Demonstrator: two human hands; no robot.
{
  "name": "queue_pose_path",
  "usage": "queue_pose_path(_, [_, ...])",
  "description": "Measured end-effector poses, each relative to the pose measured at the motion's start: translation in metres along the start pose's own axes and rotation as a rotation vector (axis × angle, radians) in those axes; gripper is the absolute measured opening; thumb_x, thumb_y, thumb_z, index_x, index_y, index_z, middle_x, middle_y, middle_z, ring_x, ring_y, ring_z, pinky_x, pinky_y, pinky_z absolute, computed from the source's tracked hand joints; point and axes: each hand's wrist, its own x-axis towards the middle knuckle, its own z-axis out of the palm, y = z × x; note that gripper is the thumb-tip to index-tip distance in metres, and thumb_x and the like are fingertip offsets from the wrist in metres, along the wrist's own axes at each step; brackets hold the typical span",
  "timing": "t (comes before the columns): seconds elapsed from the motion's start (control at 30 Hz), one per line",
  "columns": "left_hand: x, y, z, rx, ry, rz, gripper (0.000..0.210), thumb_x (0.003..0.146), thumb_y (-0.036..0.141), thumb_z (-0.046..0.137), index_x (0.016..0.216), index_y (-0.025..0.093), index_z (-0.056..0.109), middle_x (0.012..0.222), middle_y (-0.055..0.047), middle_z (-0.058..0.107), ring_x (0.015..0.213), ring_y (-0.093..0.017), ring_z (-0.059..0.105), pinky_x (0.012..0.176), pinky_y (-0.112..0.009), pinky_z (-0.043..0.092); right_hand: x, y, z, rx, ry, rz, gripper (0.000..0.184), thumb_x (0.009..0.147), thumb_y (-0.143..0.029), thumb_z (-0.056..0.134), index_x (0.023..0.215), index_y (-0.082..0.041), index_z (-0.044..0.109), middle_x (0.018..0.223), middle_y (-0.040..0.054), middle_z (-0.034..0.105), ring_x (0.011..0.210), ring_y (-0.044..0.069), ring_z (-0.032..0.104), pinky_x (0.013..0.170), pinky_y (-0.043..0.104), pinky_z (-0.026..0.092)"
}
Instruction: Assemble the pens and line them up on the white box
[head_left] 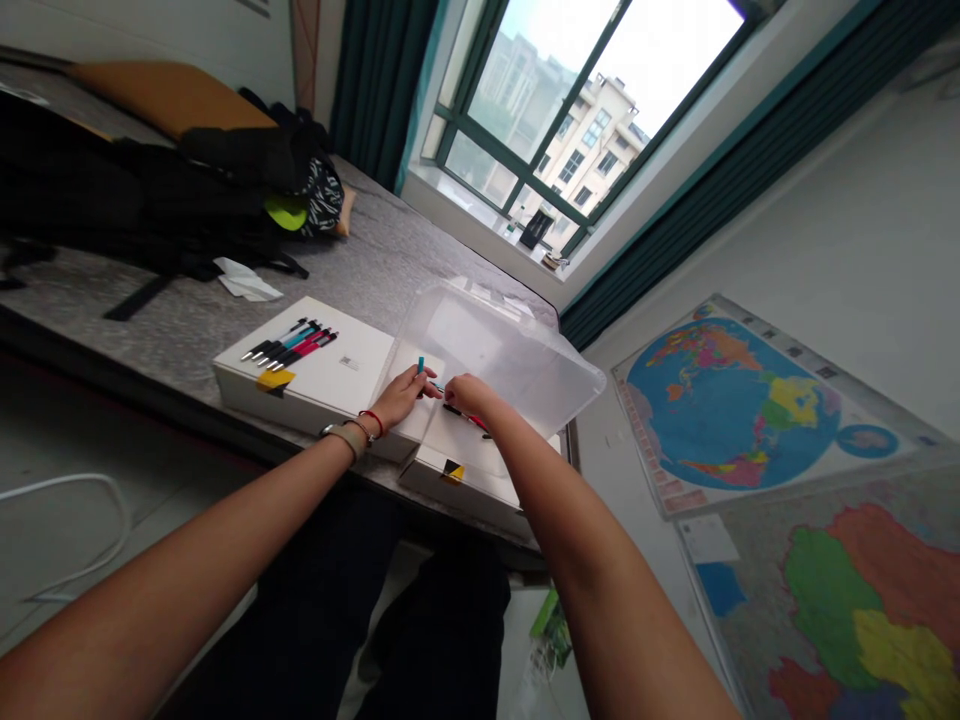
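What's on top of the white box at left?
On the white box are a row of pens and a small label, with yellow-and-black tape at its front edge. Farther right, the left hand hides what is directly beneath it.

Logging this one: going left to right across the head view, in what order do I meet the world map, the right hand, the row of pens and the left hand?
Row of pens → left hand → right hand → world map.

No lettering can be read; the label [349, 362] on the white box [360, 387] is too small.
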Motion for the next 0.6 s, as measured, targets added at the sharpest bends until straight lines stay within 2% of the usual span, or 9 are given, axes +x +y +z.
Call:
queue_pose_path(0.2, [0.003,-0.005,-0.001,0.118,-0.037,0.040,0.041,0.094,0.053,0.039,0.108,0.018,0.056,0.085,-0.007,0.074,0.086,-0.021,0.065,0.084,-0.036,0.046,0.003,0.001,0.005,-0.041,-0.002,-0.042,0.023,0.087,-0.019,0.056,0.098,-0.016,0.075,0.104,0.0140,0.073,0.091,0.021,0.068,0.076,0.024,0.046])
queue_pose_path(0.37, [0.000,-0.004,0.002,0.418,-0.088,0.111,0.031,0.090,0.047,0.046,0.085,0.021,0.062,0.085,-0.004,0.072,0.083,-0.021,0.064,0.080,-0.034,0.045,0.008,-0.001,0.002,-0.078,-0.030,-0.115,0.026,0.092,-0.020,0.050,0.103,-0.017,0.074,0.109,0.0145,0.072,0.093,0.022,0.069,0.078,0.026,0.048])
queue_pose_path(0.6, [-0.001,0.003,0.006,0.505,-0.030,0.085,0.028,0.089,0.042,0.047,0.078,0.021,0.061,0.080,-0.003,0.071,0.079,-0.021,0.064,0.075,-0.032,0.045,0.011,-0.005,-0.006,-0.160,-0.040,-0.185,0.025,0.089,-0.018,0.054,0.104,-0.015,0.073,0.106,0.0153,0.073,0.089,0.022,0.069,0.074,0.026,0.049])
